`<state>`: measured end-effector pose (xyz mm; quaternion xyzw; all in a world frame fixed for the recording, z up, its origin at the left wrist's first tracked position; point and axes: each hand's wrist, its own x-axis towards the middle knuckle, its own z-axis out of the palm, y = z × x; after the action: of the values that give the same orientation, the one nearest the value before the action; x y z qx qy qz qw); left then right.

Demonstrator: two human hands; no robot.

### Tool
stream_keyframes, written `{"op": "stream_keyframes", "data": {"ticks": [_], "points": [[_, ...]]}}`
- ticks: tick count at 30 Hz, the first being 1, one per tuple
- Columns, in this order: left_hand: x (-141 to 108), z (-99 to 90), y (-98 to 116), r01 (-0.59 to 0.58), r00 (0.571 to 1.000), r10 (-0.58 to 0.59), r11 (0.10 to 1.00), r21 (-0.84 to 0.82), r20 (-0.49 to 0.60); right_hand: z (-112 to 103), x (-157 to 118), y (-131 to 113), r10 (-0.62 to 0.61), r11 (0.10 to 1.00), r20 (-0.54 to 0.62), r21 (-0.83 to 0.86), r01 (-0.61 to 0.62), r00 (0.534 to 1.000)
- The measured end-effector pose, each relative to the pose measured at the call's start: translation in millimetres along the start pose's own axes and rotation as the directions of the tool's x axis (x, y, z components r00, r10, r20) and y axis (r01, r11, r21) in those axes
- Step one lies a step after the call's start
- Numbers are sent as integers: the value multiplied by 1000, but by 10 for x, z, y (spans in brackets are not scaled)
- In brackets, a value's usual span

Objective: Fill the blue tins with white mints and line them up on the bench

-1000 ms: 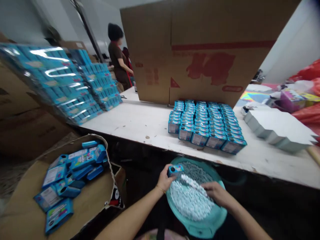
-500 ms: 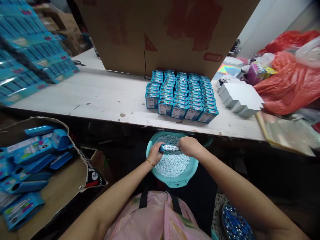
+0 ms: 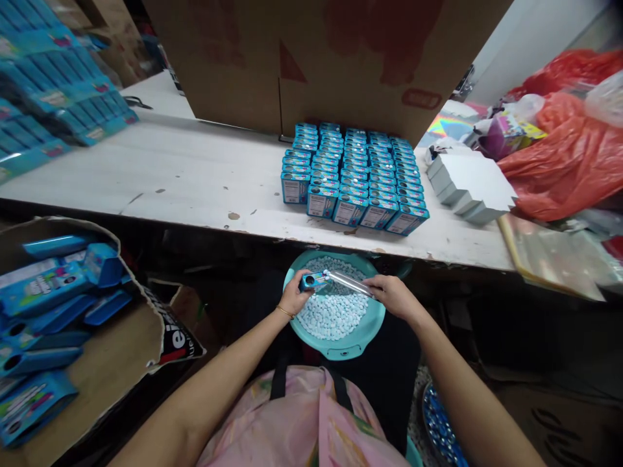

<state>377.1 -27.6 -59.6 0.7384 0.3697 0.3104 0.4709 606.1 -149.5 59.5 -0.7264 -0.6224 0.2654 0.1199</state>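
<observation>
Left grip [image 3: 294, 296] clamped on a small blue rectangular box [image 3: 310, 281]. Right grip [image 3: 392, 297] clamped on the end of a clear plastic tube [image 3: 350, 283], other end touching the box. Both sit over a round teal plastic basin [image 3: 335, 351] heaped with small pale-blue pellets [image 3: 333, 311]. Beyond it, rows of upright matching blue boxes [image 3: 353, 175] stand on the white-topped desk [image 3: 195, 165]. More blue boxes lie in a torn brown cardboard carton [image 3: 111, 337] at left.

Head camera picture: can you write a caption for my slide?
Left hand holds a blue tin, right hand a clear tube, over a tub of white candies.
</observation>
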Motion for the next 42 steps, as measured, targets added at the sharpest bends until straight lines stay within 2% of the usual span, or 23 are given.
{"op": "stream_keyframes", "data": {"ticks": [3, 5, 7, 9, 12, 14, 16, 19, 23, 27, 30, 32, 34, 36, 39, 42], "points": [[-9, -40, 23, -10, 1000, 10, 999, 33, -2, 314, 30, 254, 146, 989, -72, -2, -147, 987], [-20, -93, 40, -33, 999, 34, 997, 66, -19, 584, 97, 300, 255, 958, -38, -123, -258, 966], [-34, -157, 52, -39, 999, 42, 996, 82, -30, 879, 182, 230, 314, 925, 39, -239, -296, 949], [-48, -214, 61, -3, 998, 9, 996, 92, -63, 1165, 262, 88, 308, 926, 119, -267, -268, 944], [-67, -261, 78, 47, 994, -37, 994, 101, -101, 1487, 349, -101, 234, 963, 207, -187, -196, 950], [-72, -266, 87, 61, 992, -50, 993, 100, -117, 1594, 390, -129, 193, 979, 254, -119, -167, 948], [-67, -260, 87, 66, 990, -53, 993, 95, -131, 1613, 417, -77, 172, 985, 295, -48, -165, 940], [-50, -257, 63, 57, 989, -48, 996, 67, -137, 1509, 402, 61, 151, 982, 329, 59, -180, 932], [-31, -267, 10, 56, 987, -52, 998, 23, -149, 1165, 256, 151, 130, 955, 320, 212, -205, 938], [-49, -234, 5, 48, 989, -39, 997, 55, -144, 687, 90, 68, 62, 855, 269, 482, -191, 961], [-78, -156, 37, -2, 996, 10, 996, 92, -88, 372, 44, -67, -3, 846, 253, 517, -133, 967], [-95, -93, 54, -56, 997, 61, 992, 113, -46, 217, 60, -173, -10, 901, 255, 422, -102, 967], [-107, -40, 59, -111, 994, 113, 984, 139, -5, 99, 100, -284, -19, 969, 244, 243, -42, 970], [-114, -2, 49, -150, 989, 146, 975, 164, 33, 8, 148, -396, -37, 999, 228, 38, 29, 973], [-122, 31, 18, -178, 984, 169, 965, 191, 63, -85, 209, -568, -27, 976, 243, -205, 78, 970], [-130, 56, -12, -189, 981, 175, 961, 203, 83, -120, 244, -747, 55, 919, 269, -390, 57, 962]]}}
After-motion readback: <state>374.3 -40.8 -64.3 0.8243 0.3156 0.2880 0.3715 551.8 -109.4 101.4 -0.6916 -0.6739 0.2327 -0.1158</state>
